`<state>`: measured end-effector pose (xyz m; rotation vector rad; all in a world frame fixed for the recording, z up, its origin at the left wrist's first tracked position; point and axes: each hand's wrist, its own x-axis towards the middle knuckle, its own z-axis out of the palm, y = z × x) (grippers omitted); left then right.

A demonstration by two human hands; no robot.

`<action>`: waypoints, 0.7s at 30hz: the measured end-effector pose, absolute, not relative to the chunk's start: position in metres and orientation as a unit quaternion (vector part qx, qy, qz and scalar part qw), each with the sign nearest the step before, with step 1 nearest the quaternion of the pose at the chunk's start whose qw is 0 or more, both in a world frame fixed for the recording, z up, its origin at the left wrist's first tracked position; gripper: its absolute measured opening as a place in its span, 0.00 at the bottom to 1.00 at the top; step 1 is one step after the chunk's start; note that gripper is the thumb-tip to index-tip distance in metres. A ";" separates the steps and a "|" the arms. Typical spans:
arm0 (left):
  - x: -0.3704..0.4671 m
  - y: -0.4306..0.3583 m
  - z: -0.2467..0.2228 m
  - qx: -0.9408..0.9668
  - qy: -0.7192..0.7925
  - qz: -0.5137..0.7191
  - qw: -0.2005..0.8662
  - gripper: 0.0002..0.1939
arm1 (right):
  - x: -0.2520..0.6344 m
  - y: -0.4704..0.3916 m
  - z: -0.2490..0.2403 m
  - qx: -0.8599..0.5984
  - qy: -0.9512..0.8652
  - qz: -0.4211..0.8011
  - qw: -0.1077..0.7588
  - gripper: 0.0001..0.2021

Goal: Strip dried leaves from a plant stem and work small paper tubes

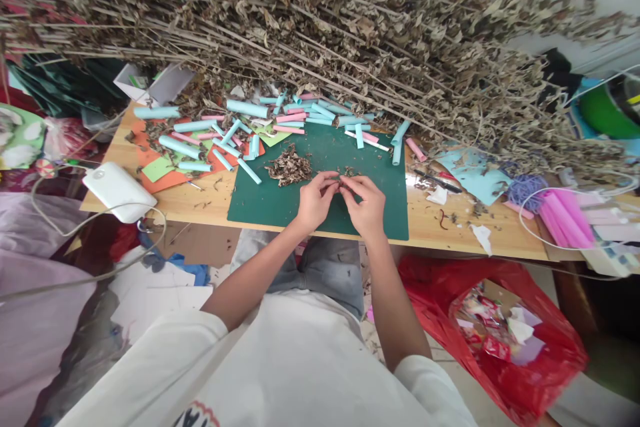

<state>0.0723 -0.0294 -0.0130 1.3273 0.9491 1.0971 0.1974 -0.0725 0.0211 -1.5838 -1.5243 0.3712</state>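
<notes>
Over the green cutting mat [255, 203], my left hand [315, 203] and my right hand [367, 205] meet at the fingertips. Both are closed in a pinch on a small bit of dried leaf [341, 183], mostly covered by the fingers. Left of my hands, a pile of crumbled dried leaves [290, 167] lies on the mat. A few more crumbs [349, 171] lie just beyond my fingers. Rolled blue paper tubes [247, 108] and thinner pink paper tubes [289, 129] are scattered along the mat's far edge and to its left.
Long dried leafy stalks [300, 27] are heaped across the back of the wooden table [195, 207]. A white power bank [120, 191] with a cable sits at left. On the right are a black pen [439, 181] and pink paper rolls [565, 219]. A red plastic bag [430, 287] of scraps stands below.
</notes>
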 end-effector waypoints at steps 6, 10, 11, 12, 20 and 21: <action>0.072 -0.030 -0.010 0.597 0.400 0.441 0.538 0.12 | 0.201 -0.067 0.016 -0.634 -0.659 0.102 0.392 0.11; 0.074 -0.032 -0.013 0.577 0.389 0.453 0.557 0.12 | 0.194 -0.066 0.016 -0.654 -0.650 0.082 0.378 0.11; 0.075 -0.032 -0.013 0.565 0.385 0.460 0.567 0.12 | 0.194 -0.065 0.015 -0.660 -0.635 0.078 0.394 0.11; 0.076 -0.031 -0.013 0.551 0.380 0.467 0.578 0.12 | 0.194 -0.064 0.015 -0.666 -0.615 0.075 0.415 0.10; 0.088 -0.005 0.004 0.585 0.352 0.489 0.543 0.12 | 0.216 -0.052 0.012 -0.703 -0.538 0.084 0.458 0.08; 0.089 -0.002 0.005 0.605 0.351 0.481 0.529 0.13 | 0.217 -0.051 0.012 -0.705 -0.535 0.085 0.458 0.09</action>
